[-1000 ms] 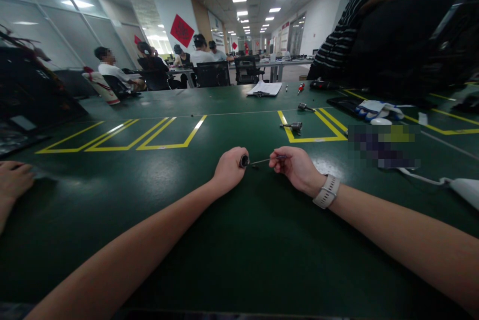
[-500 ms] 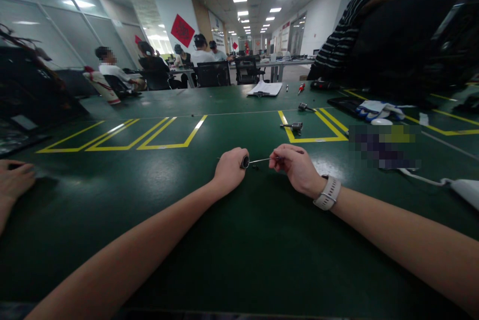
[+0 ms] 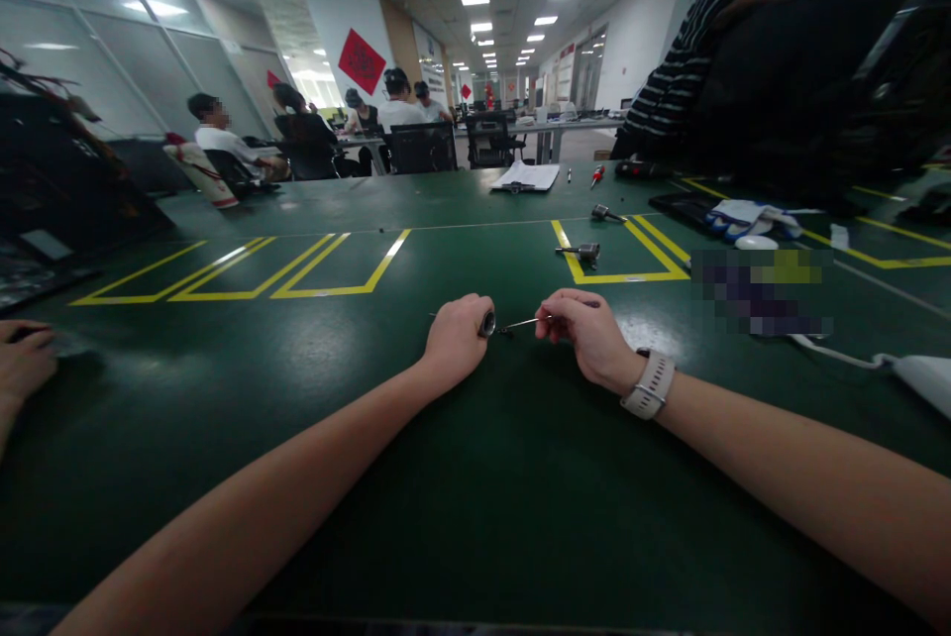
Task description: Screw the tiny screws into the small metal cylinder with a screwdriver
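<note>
My left hand [image 3: 459, 334] is closed around a dark metal cylinder [image 3: 486, 324], whose round, hollow-looking end faces right. A thin shaft pokes out on the other side of the fist. Between the fingers of my right hand [image 3: 583, 329] is pinched a thin, straight metal tool [image 3: 524, 323], too fine to tell whether it is a pick or tweezers. Its tip points left and down at a small dark piece [image 3: 505, 331] by the cylinder's mouth; whether they touch I cannot tell. Beyond my right hand lie two similar metal cylinders with shafts, one nearer [image 3: 586, 252] and one farther [image 3: 603, 212].
Yellow tape outlines [image 3: 319, 292] mark the green table [image 3: 446, 497]. A clipboard with paper [image 3: 526, 177], a red screwdriver [image 3: 598, 176] and a glove [image 3: 750, 218] lie farther back. At the left edge another person's hand [image 3: 28, 359] rests. A white cable [image 3: 839, 351] runs at right.
The thin tool's tip has moved from the cylinder's mouth slightly right and down to the small dark piece. My left hand stays put. The other person's hand at left has shifted slightly left.
</note>
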`<action>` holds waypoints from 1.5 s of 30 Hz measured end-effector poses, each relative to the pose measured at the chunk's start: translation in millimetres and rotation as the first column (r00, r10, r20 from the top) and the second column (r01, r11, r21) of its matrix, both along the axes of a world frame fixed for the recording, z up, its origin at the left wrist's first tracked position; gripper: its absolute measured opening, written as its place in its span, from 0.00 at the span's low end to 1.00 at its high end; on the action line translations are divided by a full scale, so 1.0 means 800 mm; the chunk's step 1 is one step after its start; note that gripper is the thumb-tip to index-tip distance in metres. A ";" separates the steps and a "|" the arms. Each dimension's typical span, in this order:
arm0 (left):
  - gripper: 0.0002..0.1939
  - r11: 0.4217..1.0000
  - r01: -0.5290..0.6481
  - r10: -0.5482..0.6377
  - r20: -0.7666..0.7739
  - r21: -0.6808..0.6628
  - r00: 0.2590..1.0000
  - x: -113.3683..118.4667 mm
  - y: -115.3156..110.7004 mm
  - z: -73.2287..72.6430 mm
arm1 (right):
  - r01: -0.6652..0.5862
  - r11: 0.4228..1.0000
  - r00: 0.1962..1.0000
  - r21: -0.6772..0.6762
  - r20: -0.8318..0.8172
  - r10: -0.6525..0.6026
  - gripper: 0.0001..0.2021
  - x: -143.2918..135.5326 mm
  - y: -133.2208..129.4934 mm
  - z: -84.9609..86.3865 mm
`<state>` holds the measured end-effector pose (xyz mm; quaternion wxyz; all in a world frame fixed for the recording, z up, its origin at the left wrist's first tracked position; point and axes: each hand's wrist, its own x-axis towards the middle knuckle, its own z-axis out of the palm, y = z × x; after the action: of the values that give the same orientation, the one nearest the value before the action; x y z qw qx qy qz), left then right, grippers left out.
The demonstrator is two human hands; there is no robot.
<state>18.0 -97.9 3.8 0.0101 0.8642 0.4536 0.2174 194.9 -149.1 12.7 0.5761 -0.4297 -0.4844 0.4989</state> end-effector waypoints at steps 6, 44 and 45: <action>0.06 1.000 0.010 -0.009 0.031 -0.007 0.999 -0.001 0.001 -0.002 | 0.071 0.997 0.997 -0.045 0.038 -0.069 0.07 -0.002 0.003 -0.002; 0.14 0.992 0.009 0.031 0.315 -0.125 0.949 -0.029 0.028 0.029 | -0.134 0.986 0.806 0.103 0.590 0.048 0.08 -0.016 0.011 -0.011; 0.16 0.995 -0.034 0.062 0.310 -0.094 0.949 -0.032 0.030 0.033 | -0.165 0.981 0.776 0.098 0.627 0.068 0.09 -0.020 0.014 -0.012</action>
<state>-7.6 -74.1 29.9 0.1145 0.8064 0.4761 0.3315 178.6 -138.3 3.2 0.3829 -0.4952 -0.7079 0.3272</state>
